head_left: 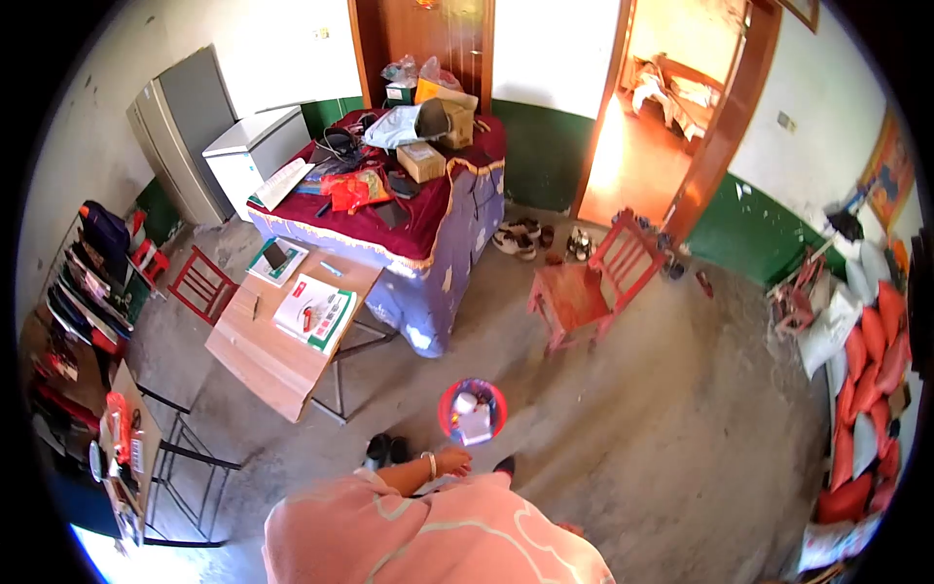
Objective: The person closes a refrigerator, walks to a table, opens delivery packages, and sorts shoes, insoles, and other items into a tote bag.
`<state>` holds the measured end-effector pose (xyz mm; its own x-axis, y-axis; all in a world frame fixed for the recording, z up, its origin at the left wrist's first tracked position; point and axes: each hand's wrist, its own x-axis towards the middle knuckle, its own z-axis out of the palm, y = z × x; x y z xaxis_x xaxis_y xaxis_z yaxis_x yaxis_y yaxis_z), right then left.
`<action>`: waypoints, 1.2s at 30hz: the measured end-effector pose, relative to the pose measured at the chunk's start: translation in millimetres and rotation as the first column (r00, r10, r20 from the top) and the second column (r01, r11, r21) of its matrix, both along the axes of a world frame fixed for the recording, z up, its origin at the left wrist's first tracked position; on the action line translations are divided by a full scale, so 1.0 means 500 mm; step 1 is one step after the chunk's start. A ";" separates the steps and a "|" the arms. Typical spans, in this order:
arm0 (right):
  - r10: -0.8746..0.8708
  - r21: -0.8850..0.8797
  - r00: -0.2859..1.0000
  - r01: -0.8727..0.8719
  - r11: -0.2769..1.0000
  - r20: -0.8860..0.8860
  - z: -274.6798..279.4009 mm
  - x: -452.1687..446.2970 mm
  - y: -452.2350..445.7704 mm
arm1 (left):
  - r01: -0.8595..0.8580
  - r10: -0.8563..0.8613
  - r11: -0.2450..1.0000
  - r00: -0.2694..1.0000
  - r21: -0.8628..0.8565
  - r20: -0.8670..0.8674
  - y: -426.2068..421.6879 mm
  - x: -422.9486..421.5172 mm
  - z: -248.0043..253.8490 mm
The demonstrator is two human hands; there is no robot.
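My left hand (452,462), with a pale bracelet at the wrist, hangs in front of my pink clothing (428,535). Its fingers look loosely apart, and I see nothing in them. Just beyond it on the floor stands a red-rimmed bin (503,409) with white and dark items inside; hand and bin look apart. Of my right hand (571,529), only a sliver shows at the edge of the clothing, its fingers hidden. One dark shoe tip (504,466) pokes out below the bin.
Left of the bin stands a wooden folding table (253,355) with booklets, a phone and a pen. Behind it, a cloth-covered table (428,292) carries boxes and bags. A red chair (574,292) stands ahead right. Dark shoes (387,451) lie near my feet; filled sacks (866,360) line the right wall.
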<state>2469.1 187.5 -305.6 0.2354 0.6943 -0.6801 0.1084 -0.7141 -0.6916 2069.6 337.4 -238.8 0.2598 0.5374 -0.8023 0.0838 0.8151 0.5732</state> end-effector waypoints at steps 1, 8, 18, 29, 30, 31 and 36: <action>0.074 0.013 0.995 -0.075 0.997 0.062 -0.090 0.037 0.028 | -0.016 0.013 0.999 0.997 0.035 0.076 0.038 0.015 -0.036; 0.333 -0.059 0.897 -0.330 0.942 0.290 0.136 0.093 0.376 | -0.212 0.187 0.960 0.971 0.183 0.148 0.298 0.100 0.136; 0.515 0.010 0.857 -0.515 0.857 0.014 0.186 0.084 0.893 | -0.688 0.641 0.722 0.705 0.073 0.302 0.499 0.056 0.143; 0.557 -0.007 0.798 -0.574 0.819 -0.228 0.200 -0.049 1.436 | -0.766 0.801 0.471 0.579 0.438 0.152 0.846 0.023 0.352; 0.604 -0.042 0.765 -0.627 0.778 -0.224 0.198 -0.075 1.459 | -0.775 0.813 0.444 0.559 0.451 0.160 0.862 0.009 0.369; 0.649 -0.072 0.728 -0.676 0.733 -0.220 0.191 -0.107 1.488 | -0.781 0.824 0.415 0.540 0.467 0.170 0.881 -0.010 0.382; 0.804 0.054 0.513 -0.833 0.551 -0.302 0.265 -0.283 1.638 | -0.743 0.855 0.266 0.476 0.614 0.206 1.023 -0.162 0.426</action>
<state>2327.8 1006.7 -173.3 -0.6001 0.4197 -0.6810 0.5051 -0.4612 -0.7295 1988.7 848.8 -25.6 -0.6532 0.7220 -0.2283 -0.2966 0.0334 0.9544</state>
